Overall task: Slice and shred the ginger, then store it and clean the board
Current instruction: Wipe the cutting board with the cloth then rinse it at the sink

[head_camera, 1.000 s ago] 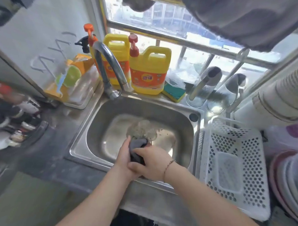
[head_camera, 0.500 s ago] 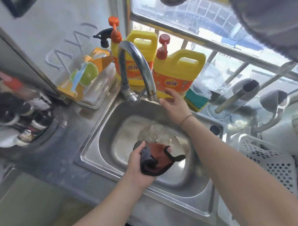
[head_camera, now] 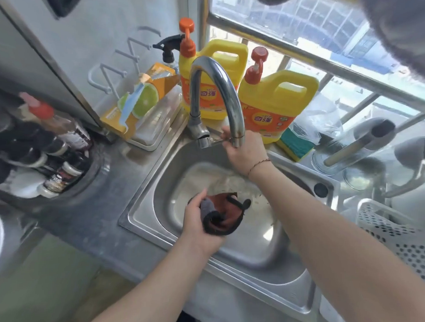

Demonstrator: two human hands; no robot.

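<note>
Over the steel sink (head_camera: pixel 270 278) my left hand (head_camera: pixel 199 223) grips a bunched dishcloth (head_camera: pixel 225 215), brown-orange with dark edging and a grey patch. My right hand (head_camera: pixel 243 152) reaches behind the curved chrome tap (head_camera: pixel 221 89), its fingers curled at the tap's handle by the base; the spout hides the fingertips. No water shows at the spout. Ginger, knife and cutting board are out of view.
Two yellow detergent jugs (head_camera: pixel 273 105) stand behind the tap on the sill, with a green-yellow sponge (head_camera: pixel 295 144) to their right. A carton on a white tray (head_camera: pixel 141 105) sits left of the tap. Sauce bottles (head_camera: pixel 45 152) crowd the left counter. A white perforated basket (head_camera: pixel 394 237) lies right of the sink.
A second ago both hands squeezed the cloth together. My right hand let go and moved up and back to the tap base. The left hand keeps the cloth over the basin.
</note>
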